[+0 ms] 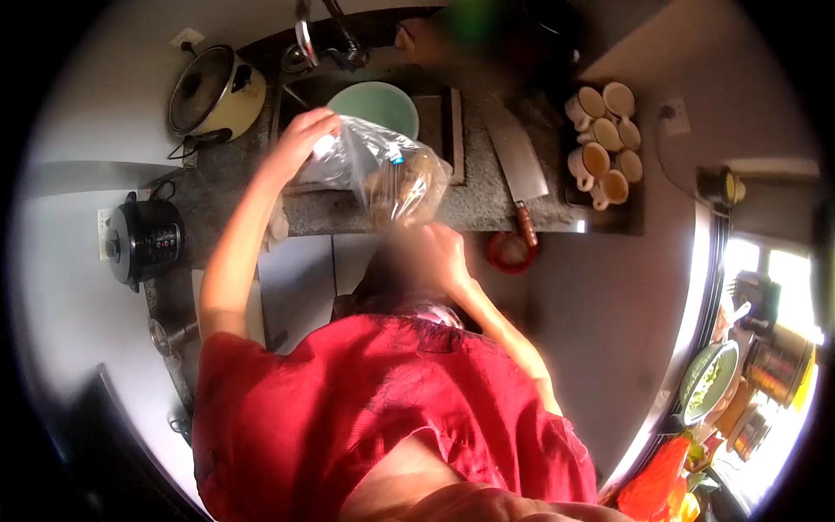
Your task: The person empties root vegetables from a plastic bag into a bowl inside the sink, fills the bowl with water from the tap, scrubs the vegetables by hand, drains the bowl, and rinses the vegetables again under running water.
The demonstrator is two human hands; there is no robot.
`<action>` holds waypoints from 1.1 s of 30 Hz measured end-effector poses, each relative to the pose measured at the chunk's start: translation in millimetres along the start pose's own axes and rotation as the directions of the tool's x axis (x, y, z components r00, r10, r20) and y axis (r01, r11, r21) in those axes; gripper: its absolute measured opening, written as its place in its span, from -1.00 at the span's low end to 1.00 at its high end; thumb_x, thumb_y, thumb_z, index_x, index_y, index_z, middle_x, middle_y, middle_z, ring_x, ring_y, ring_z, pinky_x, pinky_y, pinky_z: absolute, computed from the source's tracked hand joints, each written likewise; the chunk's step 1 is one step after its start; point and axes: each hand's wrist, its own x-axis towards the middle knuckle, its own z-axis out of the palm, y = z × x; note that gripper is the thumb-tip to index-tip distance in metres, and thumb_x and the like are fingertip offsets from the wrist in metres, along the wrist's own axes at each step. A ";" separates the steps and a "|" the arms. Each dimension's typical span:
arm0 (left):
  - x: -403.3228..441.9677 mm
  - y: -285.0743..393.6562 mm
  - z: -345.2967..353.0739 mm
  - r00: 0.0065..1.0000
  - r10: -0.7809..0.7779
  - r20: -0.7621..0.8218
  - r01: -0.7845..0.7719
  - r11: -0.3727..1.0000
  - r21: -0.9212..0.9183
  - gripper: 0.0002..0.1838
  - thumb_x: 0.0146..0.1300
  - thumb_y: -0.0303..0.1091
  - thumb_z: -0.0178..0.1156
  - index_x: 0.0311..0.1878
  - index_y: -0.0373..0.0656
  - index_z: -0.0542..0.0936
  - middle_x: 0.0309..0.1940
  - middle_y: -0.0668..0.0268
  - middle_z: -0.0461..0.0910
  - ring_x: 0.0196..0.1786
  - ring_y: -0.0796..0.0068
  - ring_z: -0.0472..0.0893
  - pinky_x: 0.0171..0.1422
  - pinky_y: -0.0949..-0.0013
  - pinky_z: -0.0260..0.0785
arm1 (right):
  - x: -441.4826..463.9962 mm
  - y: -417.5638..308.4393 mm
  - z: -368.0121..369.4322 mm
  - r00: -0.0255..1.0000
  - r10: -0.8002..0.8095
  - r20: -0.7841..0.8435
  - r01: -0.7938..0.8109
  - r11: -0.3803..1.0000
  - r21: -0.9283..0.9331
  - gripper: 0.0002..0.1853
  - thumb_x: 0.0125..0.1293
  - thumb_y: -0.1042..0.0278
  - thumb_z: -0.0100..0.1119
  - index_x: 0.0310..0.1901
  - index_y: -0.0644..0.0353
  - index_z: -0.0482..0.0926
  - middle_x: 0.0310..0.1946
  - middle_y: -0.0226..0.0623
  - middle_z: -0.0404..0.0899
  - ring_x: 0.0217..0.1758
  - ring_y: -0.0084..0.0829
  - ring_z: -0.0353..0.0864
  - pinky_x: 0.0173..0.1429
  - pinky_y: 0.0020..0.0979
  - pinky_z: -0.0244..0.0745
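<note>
My left hand [309, 137] pinches the upper left edge of a clear plastic bag [370, 143], stretched over the counter's front edge. Brownish contents [404, 187] show through the plastic, but I cannot make out what they are. A small blue mark sits on the bag. At its lower end my right hand [442, 257] is closed on the bag, with part of the fingers smeared by blur. Just behind the bag, a pale green basin [376, 106] stands in the sink [457, 139].
A cleaver [519, 161] lies right of the sink, its handle over the counter edge above a red bowl [511, 252]. Several mugs [600, 135] stand on a tray at right. An electric pot [213, 96] and a black cooker [143, 239] are left. A blurred dark shape covers the back.
</note>
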 end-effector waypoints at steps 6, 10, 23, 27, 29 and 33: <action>95.2 -97.1 -43.8 0.998 -0.005 0.062 -0.006 0.984 0.178 -0.72 0.36 -0.17 0.12 -0.23 -0.19 0.64 -0.36 0.44 0.55 -0.28 0.64 0.48 -0.18 0.49 0.33 | 89.5 -37.0 35.7 0.886 0.461 0.044 -0.402 0.719 0.567 -0.63 0.46 0.07 -0.02 -0.51 0.04 0.33 -0.69 -0.58 0.18 -0.66 -0.66 0.14 -0.59 -0.53 0.08; 122.5 -132.7 -45.3 0.976 -0.173 0.131 0.146 0.970 0.194 -0.74 0.34 -0.27 0.12 0.00 -0.20 0.56 -0.09 0.33 0.57 -0.07 0.55 0.51 -0.03 0.43 0.36 | 138.4 -42.4 44.4 0.866 0.499 0.029 -0.376 0.612 0.696 -0.61 0.46 0.08 -0.04 -0.53 0.00 0.22 -0.68 -0.57 0.11 -0.64 -0.65 0.06 -0.56 -0.52 0.01; 23.1 -38.5 10.0 0.855 0.499 -0.140 -0.442 0.844 0.305 -0.45 -0.01 -0.35 0.39 0.10 -0.15 0.49 0.09 0.16 0.41 0.16 0.11 0.42 0.17 0.18 0.35 | 197.0 -73.4 87.5 0.886 0.463 -0.035 -0.367 0.744 0.558 -0.72 0.47 0.18 -0.02 -0.36 0.14 0.49 -0.63 -0.59 0.25 -0.62 -0.72 0.14 -0.58 -0.58 0.07; 39.3 -67.2 8.1 0.979 0.205 -0.003 -0.205 0.978 -0.027 -0.76 0.02 -0.51 0.31 -0.19 -0.23 0.59 -0.20 0.24 0.49 -0.09 0.23 0.51 -0.05 0.23 0.38 | 196.7 -66.7 90.9 0.912 0.409 -0.002 -0.394 0.879 0.269 -0.69 0.47 0.20 -0.02 -0.39 0.21 0.52 -0.60 -0.57 0.34 -0.61 -0.73 0.22 -0.55 -0.60 0.14; 46.2 -74.4 2.5 0.965 0.260 -0.040 -0.262 0.964 -0.055 -0.90 0.06 -0.55 0.27 -0.32 -0.25 0.60 -0.36 0.27 0.50 -0.23 0.27 0.52 -0.14 0.26 0.36 | 195.4 -67.5 85.8 0.897 0.434 0.084 -0.442 0.873 0.207 -0.69 0.46 0.21 0.00 -0.35 0.27 0.53 -0.57 -0.52 0.37 -0.54 -0.68 0.30 -0.46 -0.57 0.24; 47.6 -73.9 -12.4 0.893 0.436 -0.109 -0.432 0.900 0.066 -0.98 0.12 -0.54 0.25 -0.38 -0.27 0.59 -0.44 0.26 0.48 -0.33 0.32 0.52 -0.23 0.33 0.34 | 191.4 -11.2 62.9 0.874 0.423 -0.239 -0.426 0.904 0.045 -0.57 0.44 0.06 -0.03 -0.21 0.36 0.58 -0.39 -0.22 0.61 -0.33 -0.41 0.56 -0.19 -0.38 0.44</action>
